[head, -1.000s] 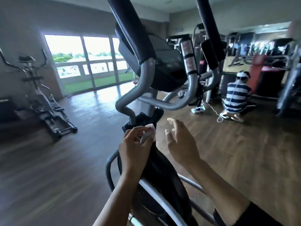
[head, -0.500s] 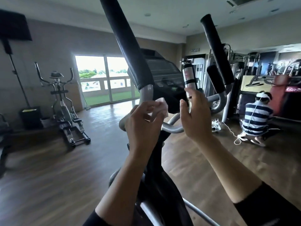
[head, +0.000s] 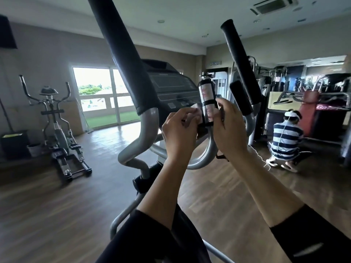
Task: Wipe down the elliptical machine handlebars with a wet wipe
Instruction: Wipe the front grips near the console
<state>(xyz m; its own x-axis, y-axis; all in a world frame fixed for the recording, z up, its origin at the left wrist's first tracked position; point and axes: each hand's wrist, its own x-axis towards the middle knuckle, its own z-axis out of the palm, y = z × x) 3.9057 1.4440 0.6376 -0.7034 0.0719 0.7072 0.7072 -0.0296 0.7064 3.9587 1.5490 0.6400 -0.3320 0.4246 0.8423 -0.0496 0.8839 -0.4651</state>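
The elliptical stands right in front of me. Its long left handlebar and right handlebar carry black foam grips on grey tubes. Between them rises a short silver sensor grip below the console. My left hand pinches a white wet wipe just left of the sensor grip. My right hand is on the sensor grip's right side with its fingers curled towards it; whether they hold it is hidden.
A person in a striped shirt crouches on the wooden floor to the right, near weight machines. A second elliptical stands at the left wall beside a glass door.
Both hands rose from near the machine's lower body to the sensor grip. The wipe stayed in my left hand. The view tilted upward.
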